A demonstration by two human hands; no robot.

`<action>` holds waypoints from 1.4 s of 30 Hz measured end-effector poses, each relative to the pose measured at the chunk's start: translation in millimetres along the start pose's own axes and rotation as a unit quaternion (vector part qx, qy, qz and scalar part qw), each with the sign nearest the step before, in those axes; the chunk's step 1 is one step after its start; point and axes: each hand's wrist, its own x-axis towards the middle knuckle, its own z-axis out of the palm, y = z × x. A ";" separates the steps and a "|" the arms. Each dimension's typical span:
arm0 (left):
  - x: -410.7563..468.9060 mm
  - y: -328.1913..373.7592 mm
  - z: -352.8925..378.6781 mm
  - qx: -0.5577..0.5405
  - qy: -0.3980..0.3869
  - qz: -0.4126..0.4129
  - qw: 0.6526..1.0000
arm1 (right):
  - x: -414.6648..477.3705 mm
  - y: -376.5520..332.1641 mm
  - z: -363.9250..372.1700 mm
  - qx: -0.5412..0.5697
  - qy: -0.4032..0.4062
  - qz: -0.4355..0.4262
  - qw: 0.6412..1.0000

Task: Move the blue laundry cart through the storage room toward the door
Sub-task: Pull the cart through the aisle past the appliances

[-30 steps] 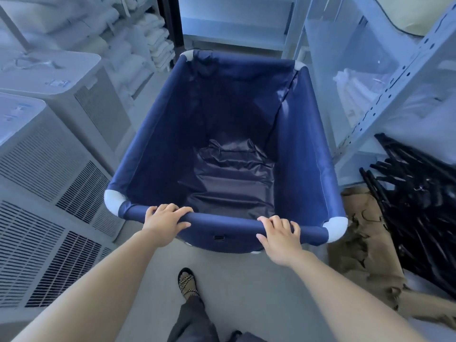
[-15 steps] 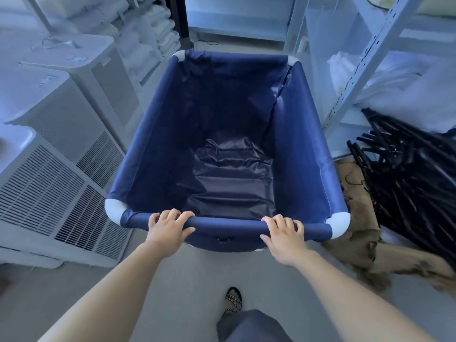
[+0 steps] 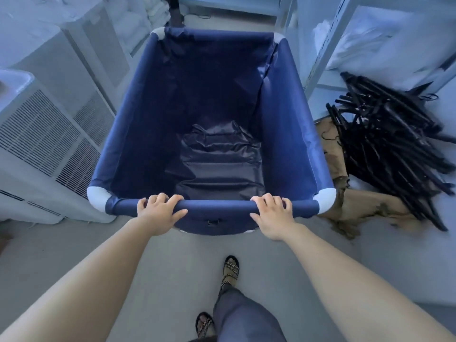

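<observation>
Both hands are clamped on the near rail of the blue laundry cart (image 3: 209, 107): the left hand (image 3: 158, 213) just inside the near left corner, the right hand (image 3: 272, 215) toward the near right corner, fingers curled over the padded bar. The cart stands on the grey floor (image 3: 177, 267), its fabric bin holding nothing but its crumpled liner. White air-conditioner units (image 3: 44, 134) flank its left side; a metal shelving rack (image 3: 328, 50) and a heap of black hangers (image 3: 392, 144) lie to its right.
</observation>
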 end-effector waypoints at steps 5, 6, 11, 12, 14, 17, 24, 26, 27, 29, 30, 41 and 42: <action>-44.7 13.9 23.6 0.011 -0.023 0.001 1.000 | -48.7 13.7 10.4 0.007 -0.035 -0.009 0.999; -52.9 17.9 28.0 0.008 -0.022 0.000 1.000 | -56.7 17.0 11.2 0.006 -0.038 -0.011 0.999; -83.5 42.8 45.0 0.003 -0.020 -0.016 1.000 | -83.2 36.1 11.8 0.002 -0.063 -0.019 0.998; -88.7 48.6 48.3 0.004 -0.020 -0.018 1.000 | -87.0 41.3 11.1 0.002 -0.070 -0.022 0.997; -99.3 62.3 55.0 0.000 -0.024 -0.026 0.999 | -96.1 53.8 10.3 0.001 -0.083 -0.031 0.996; -117.0 85.2 63.8 -0.011 -0.031 -0.050 0.998 | -111.7 75.9 9.1 0.005 -0.095 -0.053 0.994; -160.5 150.2 98.4 -0.041 -0.008 -0.090 0.995 | -148.9 139.9 20.5 -0.035 -0.076 -0.108 0.991; -170.2 168.1 107.7 -0.047 0.009 -0.097 0.994 | -156.4 157.9 23.7 -0.047 -0.061 -0.121 0.990; -174.8 177.5 110.7 -0.052 0.014 -0.100 0.994 | -159.9 165.5 23.0 -0.053 -0.057 -0.127 0.989; -186.9 196.8 116.5 -0.064 0.010 -0.111 0.992 | -169.6 179.0 20.3 -0.064 -0.066 -0.133 0.987; -192.6 206.5 120.0 -0.067 0.009 -0.116 0.991 | -175.2 185.5 20.2 -0.072 -0.070 -0.134 0.986; -251.1 274.7 155.1 -0.099 0.040 -0.094 0.990 | -229.5 238.6 27.7 -0.096 -0.043 -0.108 0.989; -257.6 278.7 158.2 -0.096 0.045 -0.095 0.990 | -235.2 240.1 29.7 -0.095 -0.045 -0.106 0.989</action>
